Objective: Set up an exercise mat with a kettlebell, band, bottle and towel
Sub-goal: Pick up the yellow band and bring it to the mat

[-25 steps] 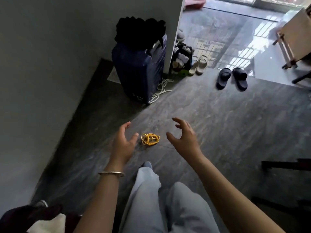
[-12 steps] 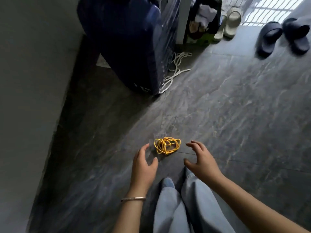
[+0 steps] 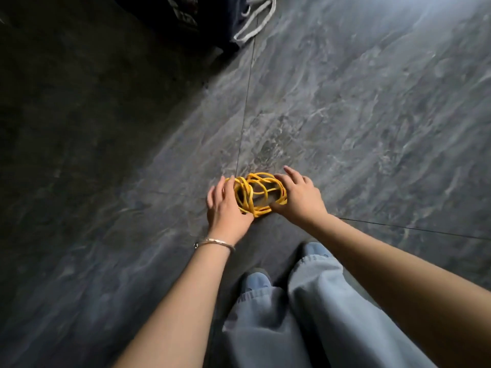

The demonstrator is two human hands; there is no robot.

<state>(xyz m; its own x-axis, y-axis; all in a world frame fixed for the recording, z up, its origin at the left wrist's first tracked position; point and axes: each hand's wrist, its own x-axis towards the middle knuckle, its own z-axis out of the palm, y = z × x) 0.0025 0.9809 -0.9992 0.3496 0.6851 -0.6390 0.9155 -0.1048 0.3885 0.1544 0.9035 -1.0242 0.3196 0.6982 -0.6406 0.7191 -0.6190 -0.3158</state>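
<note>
A tangled yellow band (image 3: pixel 256 193) lies on the grey marble floor just ahead of my feet. My left hand (image 3: pixel 225 208) cups its left side, with fingers curled into the loops. On the band's right side, my right hand (image 3: pixel 299 199) has its fingers over the top and its thumb under the near edge. The band still rests on the floor between both hands. No mat, kettlebell, bottle or towel is in view.
The bottom of a dark blue suitcase (image 3: pixel 186 14) stands at the top, with a loose white cord (image 3: pixel 252 25) on the floor beside it. My light jeans (image 3: pixel 305 314) and blue shoes (image 3: pixel 256 281) fill the lower middle. Deep shadow covers the floor at the left.
I have bent lower and the view has dropped toward the floor. Both hands moved forward from open in the air to closing on the yellow band from either side.
</note>
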